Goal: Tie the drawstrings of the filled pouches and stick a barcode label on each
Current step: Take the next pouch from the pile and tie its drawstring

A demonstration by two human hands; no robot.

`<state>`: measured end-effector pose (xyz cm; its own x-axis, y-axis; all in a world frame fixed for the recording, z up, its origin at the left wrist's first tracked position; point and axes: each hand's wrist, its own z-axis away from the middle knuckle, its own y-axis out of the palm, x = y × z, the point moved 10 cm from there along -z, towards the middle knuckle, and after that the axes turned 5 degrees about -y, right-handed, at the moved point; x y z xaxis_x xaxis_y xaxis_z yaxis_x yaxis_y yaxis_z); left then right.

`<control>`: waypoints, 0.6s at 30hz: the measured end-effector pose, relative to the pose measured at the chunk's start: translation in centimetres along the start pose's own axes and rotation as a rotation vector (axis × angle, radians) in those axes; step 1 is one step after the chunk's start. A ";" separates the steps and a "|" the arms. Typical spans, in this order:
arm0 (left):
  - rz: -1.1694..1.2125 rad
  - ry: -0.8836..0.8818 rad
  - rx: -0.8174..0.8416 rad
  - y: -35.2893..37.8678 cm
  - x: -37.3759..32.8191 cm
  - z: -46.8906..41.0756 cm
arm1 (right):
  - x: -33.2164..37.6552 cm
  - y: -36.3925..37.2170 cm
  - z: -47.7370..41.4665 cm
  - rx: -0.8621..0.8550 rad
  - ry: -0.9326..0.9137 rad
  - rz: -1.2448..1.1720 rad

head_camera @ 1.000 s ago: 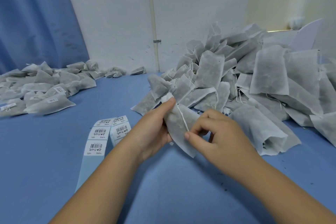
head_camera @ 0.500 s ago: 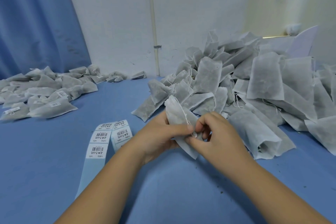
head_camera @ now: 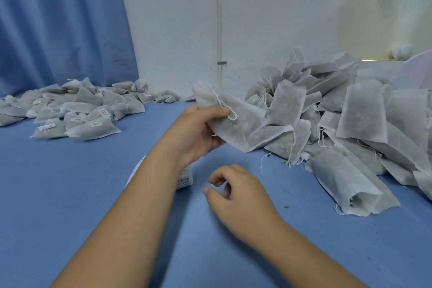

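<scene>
**L hand**: fingers and thumb curled round the neck end of one grey-white, non-woven, filled drawstring pouch. Pouch is held up off the table, in front of the RH heap.
**White drawstring**: small loop hanging just by L fingertip. Looks knotted, can't confirm.
**R hand**: loosely curled, holds nothing. Low over the blue tabletop, well apart from the pouch.
**Change vs 0.5 s ago:** both hands were pinching the string at the pouch neck. Now R has let go and dropped, and L has lifted the pouch clear.
**Judgement:** tie step prob. done on this unit, label next.
**White barcode label strip**: mostly hidden under L forearm, near R hand. R seems headed for it.
**Heap of unlabelled grey-white pouches**: right, strings loose. Plenty left.
**Pile of labelled pouches**: far left, by the blue curtain.
</scene>
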<state>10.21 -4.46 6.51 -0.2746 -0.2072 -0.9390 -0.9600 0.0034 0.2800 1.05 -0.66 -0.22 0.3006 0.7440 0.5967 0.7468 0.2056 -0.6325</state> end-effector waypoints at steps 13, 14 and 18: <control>0.200 0.038 -0.052 -0.7 -1.2 0.8 | 1.6 7.4 -4.0 0.091 0.219 0.014; 0.197 0.038 -0.054 -0.7 -1.3 0.8 | 1.7 7.8 -4.0 0.127 0.213 0.004; 0.238 0.064 -0.017 -0.5 -2.3 1.0 | 1.4 9.8 -3.8 0.258 0.354 -0.235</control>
<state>11.29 -2.98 8.36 -0.4883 -0.2641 -0.8317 -0.8675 0.0436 0.4955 11.09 0.02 -3.71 0.3588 0.4061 0.8405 0.6605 0.5258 -0.5360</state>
